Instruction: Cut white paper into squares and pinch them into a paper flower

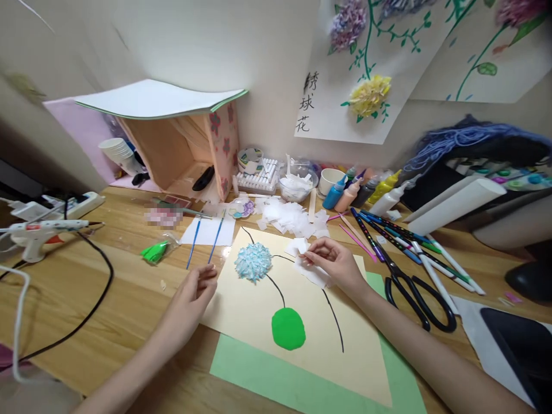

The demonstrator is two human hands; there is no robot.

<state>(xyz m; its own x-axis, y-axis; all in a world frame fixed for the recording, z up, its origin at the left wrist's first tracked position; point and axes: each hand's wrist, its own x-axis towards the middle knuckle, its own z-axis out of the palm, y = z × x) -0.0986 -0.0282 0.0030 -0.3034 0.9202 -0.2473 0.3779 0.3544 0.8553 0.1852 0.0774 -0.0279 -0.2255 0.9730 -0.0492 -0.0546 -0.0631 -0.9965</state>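
Observation:
A cream paper sheet (241, 305) lies on a green sheet (259, 368). On the cream sheet are a blue-and-white ruffled flower (253, 263), a flat bright green round patch (288, 329) and thin black curved lines. My right hand (334, 264) is over the upper right of the sheet, its fingers pinching a white paper piece (297, 247). More white paper (313, 275) shows just under those fingers. My left hand (199, 290) is by the sheet's left edge with its fingers curled closed. What they hold, if anything, cannot be made out.
White paper scraps (280, 215) are heaped behind the sheet. Black scissors (414, 293) and several markers (431, 259) lie to the right. Paint bottles (334, 194) stand at the back. A glue gun (38, 233) with cables and a green clay bag (155, 251) are on the left.

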